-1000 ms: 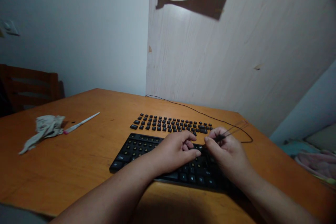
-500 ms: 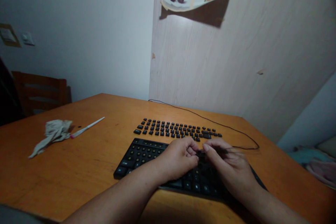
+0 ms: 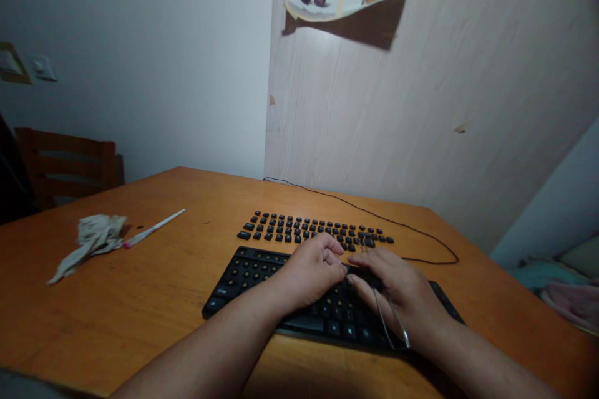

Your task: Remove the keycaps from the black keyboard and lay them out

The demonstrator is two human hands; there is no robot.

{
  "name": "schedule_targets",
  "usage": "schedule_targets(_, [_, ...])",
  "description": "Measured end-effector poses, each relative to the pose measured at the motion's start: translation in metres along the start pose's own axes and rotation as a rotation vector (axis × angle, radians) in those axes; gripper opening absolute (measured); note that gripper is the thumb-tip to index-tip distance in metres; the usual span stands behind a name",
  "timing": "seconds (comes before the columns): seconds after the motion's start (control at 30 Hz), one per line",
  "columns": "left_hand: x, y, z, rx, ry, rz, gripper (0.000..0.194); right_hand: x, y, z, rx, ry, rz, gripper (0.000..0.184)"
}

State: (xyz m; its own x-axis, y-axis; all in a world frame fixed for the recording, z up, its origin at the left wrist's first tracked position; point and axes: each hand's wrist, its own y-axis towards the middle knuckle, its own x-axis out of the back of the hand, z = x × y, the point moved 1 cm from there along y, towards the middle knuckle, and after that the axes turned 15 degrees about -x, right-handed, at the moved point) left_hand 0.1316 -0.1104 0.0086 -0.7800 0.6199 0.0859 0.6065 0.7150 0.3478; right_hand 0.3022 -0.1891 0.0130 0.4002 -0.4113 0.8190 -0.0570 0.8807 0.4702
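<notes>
A black keyboard (image 3: 304, 323) lies in front of me, with many of its keycaps off and small switch posts showing on the left part. My left hand (image 3: 316, 271) rests over its middle, fingers curled in and thumb tip close to the right fingers. What the left fingertips hold, if anything, is hidden. My right hand (image 3: 397, 287) is over the right half, thumb and forefinger a little apart near the left thumb. A thin wire keycap puller (image 3: 384, 322) is tucked in the right hand, its wire sticking out below the thumb.
Behind the keyboard, loose black keycaps (image 3: 299, 230) lie in rows. A black cable (image 3: 421, 234) curves along the right and back. To the left are a crumpled cloth (image 3: 98, 237), a white brush-like stick (image 3: 159, 224) and a small dark piece (image 3: 139, 227) on the wooden table (image 3: 154, 305).
My right hand has moved slightly left and its thumb and forefinger have parted a little. The wire of the keycap puller now shows below the thumb. My left hand has shifted slightly left.
</notes>
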Motion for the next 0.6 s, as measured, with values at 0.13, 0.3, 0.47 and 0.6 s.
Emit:
schedule_targets(0.13, [0.001,0.001,0.003,0.005,-0.004,0.018,0.030,0.001,-0.001,0.005,-0.011,-0.086,0.039,0.018])
schedule_targets(0.3, [0.002,0.001,0.006,0.017,0.017,0.054,0.031,0.001,-0.003,0.007,-0.006,-0.157,0.016,0.017])
schedule_targets(0.47, [0.000,0.000,0.007,0.007,0.027,0.063,0.031,-0.001,-0.003,0.006,0.008,-0.173,0.051,0.017])
schedule_targets(0.6, [0.005,0.004,0.002,-0.014,0.056,-0.035,0.029,0.004,0.004,-0.007,-0.055,-0.179,0.013,0.017])
